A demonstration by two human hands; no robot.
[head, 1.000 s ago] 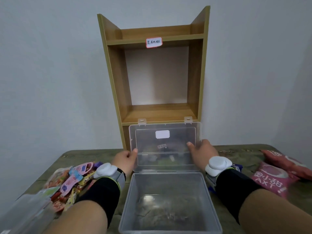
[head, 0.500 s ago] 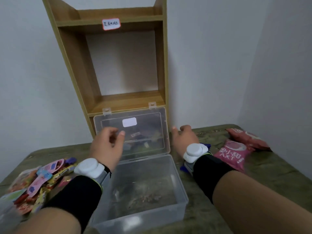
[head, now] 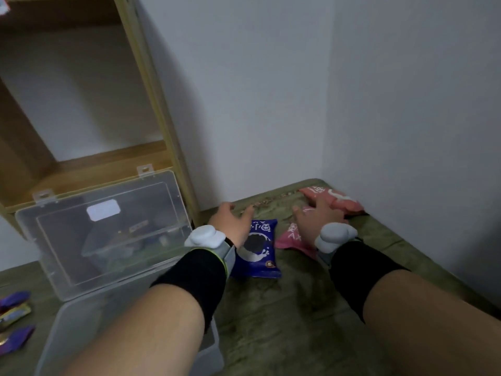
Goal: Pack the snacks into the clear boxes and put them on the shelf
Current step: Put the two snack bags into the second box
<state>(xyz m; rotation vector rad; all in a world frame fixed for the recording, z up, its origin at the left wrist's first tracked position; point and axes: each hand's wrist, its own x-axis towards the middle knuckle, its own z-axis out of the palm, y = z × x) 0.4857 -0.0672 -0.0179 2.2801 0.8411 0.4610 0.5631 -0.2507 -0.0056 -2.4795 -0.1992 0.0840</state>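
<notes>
A clear plastic box (head: pixel 70 318) stands open at the lower left, its lid (head: pixel 108 234) leaning back against the wooden shelf (head: pixel 151 85). To its right a blue snack bag (head: pixel 260 253) lies flat on the table. My left hand (head: pixel 233 223) hovers over the blue bag's far end, fingers spread, holding nothing. My right hand (head: pixel 314 221) rests palm down on a pink snack bag (head: pixel 292 240), fingers apart. A second pink bag (head: pixel 336 202) lies just beyond it in the corner.
The table has an olive green cloth (head: pixel 298 308). White walls meet in a corner behind the pink bags. Small purple and yellow snack packets (head: pixel 13 318) lie at the far left edge. The shelf's lower compartment (head: pixel 89 169) holds nothing.
The view has swung right. Both hands left the box lid and moved right: the left now over the blue bag, the right onto the pink bag.
</notes>
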